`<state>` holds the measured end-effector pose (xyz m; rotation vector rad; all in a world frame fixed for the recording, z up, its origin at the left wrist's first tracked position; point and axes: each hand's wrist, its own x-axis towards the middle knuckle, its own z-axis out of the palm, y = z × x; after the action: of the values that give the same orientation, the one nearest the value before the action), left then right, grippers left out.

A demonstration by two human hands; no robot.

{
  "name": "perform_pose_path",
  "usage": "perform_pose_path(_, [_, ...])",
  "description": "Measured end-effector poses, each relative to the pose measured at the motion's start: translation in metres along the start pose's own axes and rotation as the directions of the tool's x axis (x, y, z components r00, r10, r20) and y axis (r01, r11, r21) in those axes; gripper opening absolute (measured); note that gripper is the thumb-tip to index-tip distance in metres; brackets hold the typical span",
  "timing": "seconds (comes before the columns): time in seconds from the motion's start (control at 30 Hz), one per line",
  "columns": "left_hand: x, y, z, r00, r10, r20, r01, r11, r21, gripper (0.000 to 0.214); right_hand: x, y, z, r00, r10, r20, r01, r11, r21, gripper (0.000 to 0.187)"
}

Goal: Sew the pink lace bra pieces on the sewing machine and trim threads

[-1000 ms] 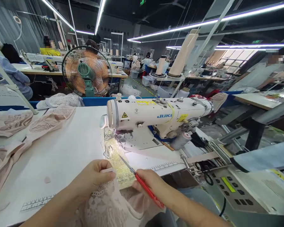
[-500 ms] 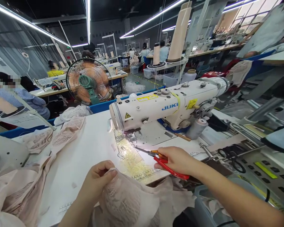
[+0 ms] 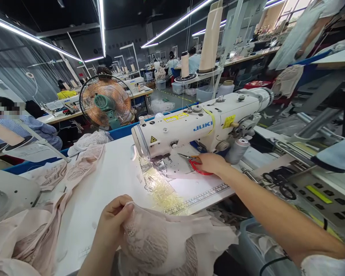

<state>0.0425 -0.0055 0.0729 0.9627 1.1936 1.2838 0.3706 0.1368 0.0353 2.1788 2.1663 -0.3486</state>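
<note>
My left hand (image 3: 115, 216) pinches the upper edge of a pale pink lace bra (image 3: 155, 241), which hangs over the front edge of the table. In my right hand (image 3: 211, 164) is a pair of scissors (image 3: 197, 165) with red and orange handles, the blades pointing left. That hand is at the bed of a white sewing machine (image 3: 175, 132), beside the grey thread cone (image 3: 238, 150). Under the needle end, clear tape over yellowish film (image 3: 161, 188) covers the lit part of the table. Part of the scissor handles is hidden by my fingers.
More pink lace bra pieces (image 3: 71, 180) lie along the left of the table (image 3: 103, 184). A green fan (image 3: 105, 101) stands behind it. Tall thread cones (image 3: 211, 36) rise at the back, and a plastic bin (image 3: 253, 245) sits below right. A person in stripes (image 3: 37, 126) sits at left.
My right hand has carried the scissors away from the bra and the needle area, up and back to the machine bed. My left hand still holds the bra, shifted slightly left.
</note>
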Motion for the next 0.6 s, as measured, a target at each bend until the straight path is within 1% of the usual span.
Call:
perform_pose_path(0.07, [0.0, 0.003, -0.003, 1.0, 0.011, -0.011, -0.01, 1.0, 0.026, 0.029, -0.003, -0.003, -0.003, 0.999, -0.012, -0.042, 0.013, 0.999, 0.03, 0.033])
perform_pose_path(0.13, [0.001, 0.004, -0.008, 0.998, 0.021, -0.056, -0.019, 0.999, 0.038, 0.03, -0.017, -0.014, -0.007, 0.992, -0.058, -0.11, 0.066, 0.995, 0.073, 0.031])
perform_pose_path(0.2, [0.002, 0.005, -0.013, 0.993, 0.016, -0.117, -0.011, 0.999, 0.046, 0.031, -0.04, -0.035, -0.007, 0.973, -0.16, -0.168, 0.183, 0.974, 0.131, 0.032])
perform_pose_path(0.23, [0.003, 0.005, -0.016, 0.99, 0.01, -0.138, -0.002, 0.999, 0.053, 0.032, -0.054, -0.048, -0.005, 0.954, -0.241, -0.177, 0.27, 0.948, 0.169, 0.032])
perform_pose_path(0.27, [0.004, 0.005, -0.018, 0.989, 0.003, -0.148, 0.006, 0.998, 0.061, 0.033, -0.068, -0.064, -0.001, 0.928, -0.33, -0.17, 0.361, 0.909, 0.209, 0.029])
perform_pose_path(0.3, [0.004, 0.006, -0.021, 0.988, 0.001, -0.152, 0.01, 0.997, 0.073, 0.034, -0.082, -0.079, 0.005, 0.894, -0.42, -0.159, 0.448, 0.861, 0.243, 0.022])
perform_pose_path(0.33, [0.005, 0.007, -0.024, 0.987, 0.008, -0.159, 0.006, 0.996, 0.086, 0.035, -0.093, -0.094, 0.012, 0.829, -0.537, -0.158, 0.559, 0.777, 0.29, 0.027])
perform_pose_path(0.37, [0.005, 0.008, -0.027, 0.985, 0.019, -0.17, -0.002, 0.995, 0.101, 0.036, -0.103, -0.108, 0.02, 0.71, -0.675, -0.198, 0.693, 0.623, 0.363, 0.038])
perform_pose_path(0.4, [0.004, 0.009, -0.031, 0.983, 0.025, -0.184, -0.003, 0.993, 0.118, 0.037, -0.11, -0.119, 0.027, 0.642, -0.736, -0.215, 0.748, 0.54, 0.385, 0.038])
perform_pose_path(0.43, [0.003, 0.011, -0.036, 0.978, 0.023, -0.206, 0.006, 0.99, 0.139, 0.038, -0.114, -0.127, 0.033, 0.585, -0.775, -0.238, 0.787, 0.472, 0.397, 0.037])
perform_pose_path(0.47, [0.001, 0.013, -0.041, 0.97, 0.019, -0.242, 0.021, 0.987, 0.162, 0.039, -0.116, -0.132, 0.038, 0.556, -0.793, -0.251, 0.806, 0.439, 0.398, 0.032])
perform_pose_path(0.53, [-0.002, 0.018, -0.053, 0.946, 0.019, -0.323, 0.053, 0.976, 0.213, 0.042, -0.115, -0.136, 0.041, 0.551, -0.8, -0.239, 0.81, 0.443, 0.384, 0.022])
perform_pose_path(0.6, [-0.006, 0.024, -0.068, 0.918, 0.057, -0.393, 0.056, 0.962, 0.269, 0.044, -0.112, -0.136, 0.039, 0.534, -0.82, -0.207, 0.813, 0.429, 0.394, 0.015])
